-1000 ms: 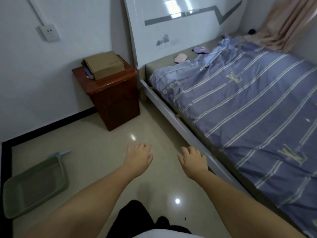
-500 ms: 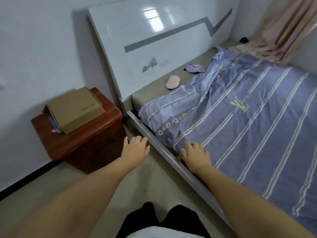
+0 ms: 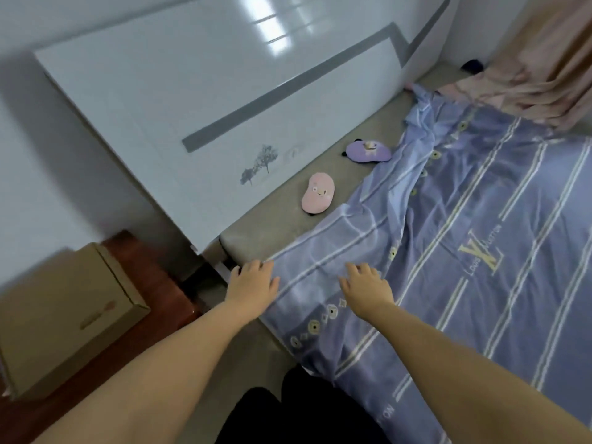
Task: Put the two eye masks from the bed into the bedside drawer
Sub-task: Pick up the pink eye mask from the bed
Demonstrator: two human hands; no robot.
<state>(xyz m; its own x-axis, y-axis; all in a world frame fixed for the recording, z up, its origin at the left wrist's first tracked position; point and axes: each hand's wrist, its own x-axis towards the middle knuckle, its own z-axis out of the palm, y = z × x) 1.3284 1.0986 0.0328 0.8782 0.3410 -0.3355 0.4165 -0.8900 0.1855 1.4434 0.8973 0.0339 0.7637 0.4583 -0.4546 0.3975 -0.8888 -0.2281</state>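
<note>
A pink eye mask (image 3: pixel 317 193) lies on the bare grey mattress strip (image 3: pixel 256 238) below the white headboard. A purple eye mask (image 3: pixel 368 151) lies further along the same strip, beside the edge of the blue striped cover. My left hand (image 3: pixel 253 285) is open, palm down, over the near corner of the bed. My right hand (image 3: pixel 366 288) is open too, fingers spread, above the striped cover. Both hands hold nothing and are well short of the masks. The red-brown bedside cabinet (image 3: pixel 147 283) stands at the lower left; its drawer front is hidden.
A brown cardboard box (image 3: pixel 64 318) sits on top of the bedside cabinet. The glossy white headboard (image 3: pixel 208 107) rises behind the masks. A beige curtain (image 3: pixel 541 75) drapes onto the bed's far right corner. Blue striped bedding (image 3: pixel 480 251) covers most of the bed.
I have come closer to the bed head; the masks appear larger and nearer. Both hands have moved from over the floor to over the bed's near corner, still open.
</note>
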